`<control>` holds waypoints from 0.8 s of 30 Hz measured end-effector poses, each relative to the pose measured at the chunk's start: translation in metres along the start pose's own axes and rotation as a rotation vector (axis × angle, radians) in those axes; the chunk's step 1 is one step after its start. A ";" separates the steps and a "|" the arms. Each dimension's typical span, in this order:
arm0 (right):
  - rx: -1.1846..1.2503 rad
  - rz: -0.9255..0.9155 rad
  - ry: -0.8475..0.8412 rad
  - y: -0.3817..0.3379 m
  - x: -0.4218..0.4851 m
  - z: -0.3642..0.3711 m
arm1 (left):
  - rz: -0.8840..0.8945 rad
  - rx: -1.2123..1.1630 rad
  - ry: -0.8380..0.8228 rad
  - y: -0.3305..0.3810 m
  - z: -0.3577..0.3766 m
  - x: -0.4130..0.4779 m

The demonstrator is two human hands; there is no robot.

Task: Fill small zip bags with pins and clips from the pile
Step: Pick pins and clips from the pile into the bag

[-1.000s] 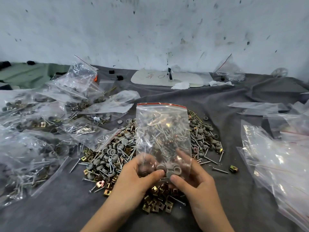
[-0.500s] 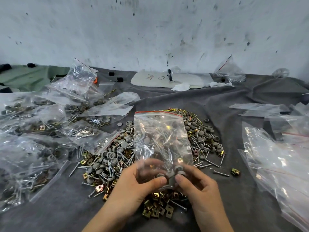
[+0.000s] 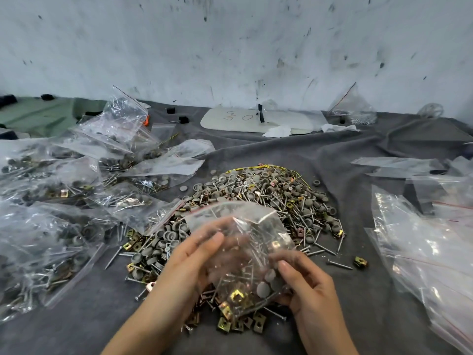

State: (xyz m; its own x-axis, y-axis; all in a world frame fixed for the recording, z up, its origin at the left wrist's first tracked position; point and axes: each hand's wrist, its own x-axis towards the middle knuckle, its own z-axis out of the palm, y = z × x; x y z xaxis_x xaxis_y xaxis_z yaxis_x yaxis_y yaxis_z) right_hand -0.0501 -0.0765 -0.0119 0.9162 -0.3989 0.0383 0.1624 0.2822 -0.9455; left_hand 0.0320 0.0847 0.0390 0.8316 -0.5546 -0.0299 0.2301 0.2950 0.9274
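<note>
We see the zip bag [image 3: 243, 254] between both hands: left grip [image 3: 190, 262] and right grip [image 3: 309, 288] each pinch it (top flopped over), above the pile [image 3: 268, 198] near edge.

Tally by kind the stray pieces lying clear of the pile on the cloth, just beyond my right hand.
Nail: 1
Brass clip: 1
Total: 2

Wrinkled grey cloth [image 3: 332, 155] underneath; white board [image 3: 256, 120] by scuffed wall [image 3: 230, 47]; green sheet [image 3: 46, 114] far left.
</note>
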 end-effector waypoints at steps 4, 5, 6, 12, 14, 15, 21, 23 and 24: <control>-0.089 -0.025 0.014 0.001 0.000 0.001 | 0.188 0.029 0.115 0.019 -0.006 0.011; -0.100 -0.030 0.018 0.001 0.000 0.002 | 0.231 0.092 0.137 0.025 -0.008 0.013; -0.107 -0.034 0.021 0.000 -0.001 0.002 | 0.267 0.197 0.156 0.030 -0.011 0.015; -0.133 -0.168 0.033 -0.010 -0.004 0.006 | 0.354 0.663 0.057 0.055 -0.022 0.018; -0.161 -0.244 0.114 -0.010 -0.006 0.007 | 0.400 0.729 -0.013 0.063 -0.023 0.014; -0.163 -0.278 0.192 -0.009 -0.004 0.007 | 0.444 0.770 -0.027 0.065 -0.024 0.012; -1.055 -0.300 0.415 -0.027 0.044 -0.032 | 0.614 0.908 -0.005 0.065 -0.011 0.004; -1.309 -0.177 0.255 -0.032 0.058 -0.043 | 0.580 0.897 -0.012 0.065 -0.010 0.004; -1.376 -0.151 0.206 -0.032 0.062 -0.046 | 0.572 0.895 -0.021 0.065 -0.010 0.004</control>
State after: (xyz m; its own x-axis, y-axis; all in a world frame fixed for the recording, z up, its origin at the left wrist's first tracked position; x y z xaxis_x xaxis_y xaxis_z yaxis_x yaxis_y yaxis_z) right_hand -0.0155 -0.1502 0.0058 0.8331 -0.5016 0.2331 -0.3419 -0.7983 -0.4958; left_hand 0.0551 0.1093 0.0956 0.6876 -0.5300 0.4962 -0.6555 -0.1593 0.7382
